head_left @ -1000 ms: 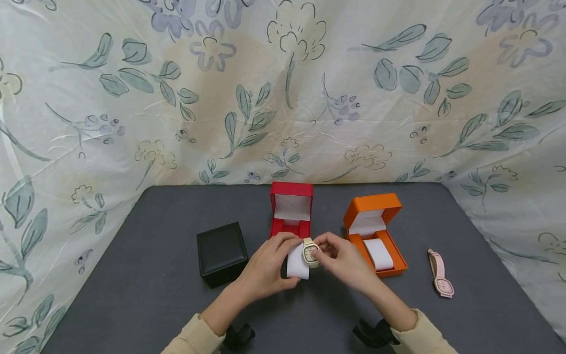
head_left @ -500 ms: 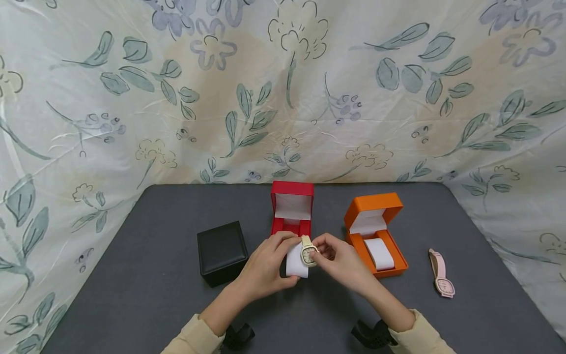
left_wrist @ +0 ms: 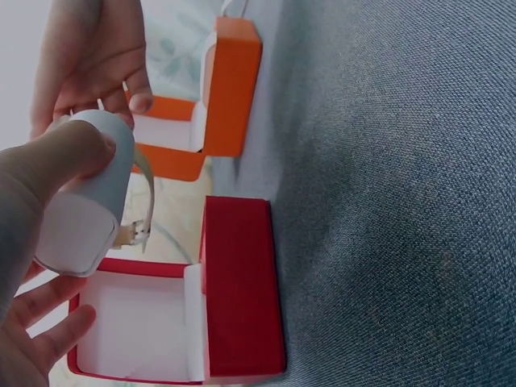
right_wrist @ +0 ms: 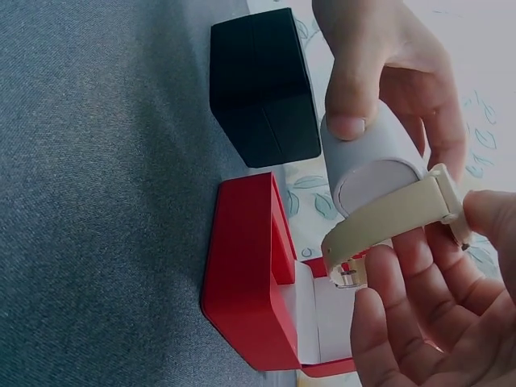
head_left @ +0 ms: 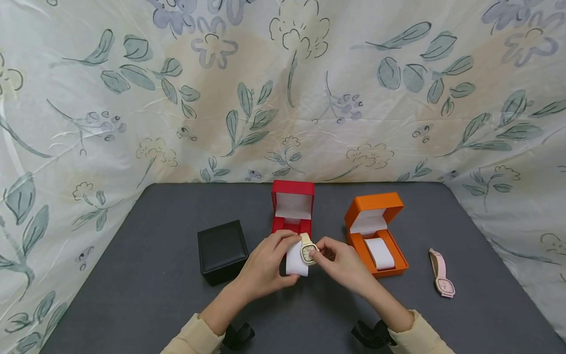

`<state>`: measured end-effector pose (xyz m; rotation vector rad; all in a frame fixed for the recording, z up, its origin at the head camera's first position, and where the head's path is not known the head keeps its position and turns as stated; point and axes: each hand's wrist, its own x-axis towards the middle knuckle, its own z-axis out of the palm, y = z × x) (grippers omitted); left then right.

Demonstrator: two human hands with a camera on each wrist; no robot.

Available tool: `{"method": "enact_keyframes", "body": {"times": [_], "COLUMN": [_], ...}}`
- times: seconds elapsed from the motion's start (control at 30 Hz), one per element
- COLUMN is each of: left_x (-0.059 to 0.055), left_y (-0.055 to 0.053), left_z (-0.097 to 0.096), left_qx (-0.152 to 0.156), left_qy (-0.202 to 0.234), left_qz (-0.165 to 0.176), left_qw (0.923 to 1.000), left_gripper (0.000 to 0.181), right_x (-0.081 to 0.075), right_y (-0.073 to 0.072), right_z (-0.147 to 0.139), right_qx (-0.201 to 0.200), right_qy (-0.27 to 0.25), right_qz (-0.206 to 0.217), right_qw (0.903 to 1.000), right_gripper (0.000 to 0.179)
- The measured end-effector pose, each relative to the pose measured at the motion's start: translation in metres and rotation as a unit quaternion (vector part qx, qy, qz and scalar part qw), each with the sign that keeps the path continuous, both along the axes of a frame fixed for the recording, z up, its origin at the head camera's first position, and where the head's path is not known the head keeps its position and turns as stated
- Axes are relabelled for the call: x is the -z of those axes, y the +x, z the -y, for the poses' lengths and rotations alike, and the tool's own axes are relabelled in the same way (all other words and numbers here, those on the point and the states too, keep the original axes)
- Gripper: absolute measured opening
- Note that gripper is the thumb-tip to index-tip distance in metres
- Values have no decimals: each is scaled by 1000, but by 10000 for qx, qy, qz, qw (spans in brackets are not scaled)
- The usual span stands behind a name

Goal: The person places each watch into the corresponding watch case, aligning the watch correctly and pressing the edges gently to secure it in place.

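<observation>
My left hand [head_left: 268, 263] grips a white watch cushion [head_left: 296, 260], thumb on its near side and fingers over the far side. The right hand [head_left: 347, 260] pinches a cream wristwatch [head_left: 309, 253] by its case, with the thumb over the dial. In the right wrist view the watch's strap [right_wrist: 387, 218] forms a loop with its buckle low, close against the cushion's end [right_wrist: 375, 185]. Whether the loop encircles that end, I cannot tell. Behind both hands stands an open red watch box [head_left: 293, 189], its front partly hidden by the left hand.
To the left sits a closed black box [head_left: 222, 251]. On the right an open orange watch box [head_left: 376, 209] has a white cushion [head_left: 379, 253] in it. Farther right, a pink wristwatch [head_left: 441, 275] lies on the dark grey table [head_left: 146, 290]. A floral cloth [head_left: 247, 123] hangs behind.
The cream watch has shifted slightly left against the cushion and tilted; the strap below its case no longer shows. Both hands keep their hold. Boxes and pink watch stay put.
</observation>
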<state>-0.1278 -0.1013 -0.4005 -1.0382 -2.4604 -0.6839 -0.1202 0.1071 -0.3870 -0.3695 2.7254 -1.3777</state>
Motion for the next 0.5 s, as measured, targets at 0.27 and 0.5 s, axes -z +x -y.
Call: {"method": "enact_keyframes", "body": {"times": [0.27, 0.5], "left_x": [2, 1], "left_y": [-1, -1], "left_z": [0, 0], "left_qx": [-108, -186], "left_qy": [53, 71], "left_qz": [-25, 11], "left_qw": [9999, 9998], "left_gripper": [77, 78], "right_x": [0, 1], "right_y": [-1, -2], "right_z": [1, 1], "right_qx": [-174, -261], "right_qy": [-160, -286], "right_qz": [-21, 85], "right_qw": [9997, 9992], "right_gripper": [9, 14]}}
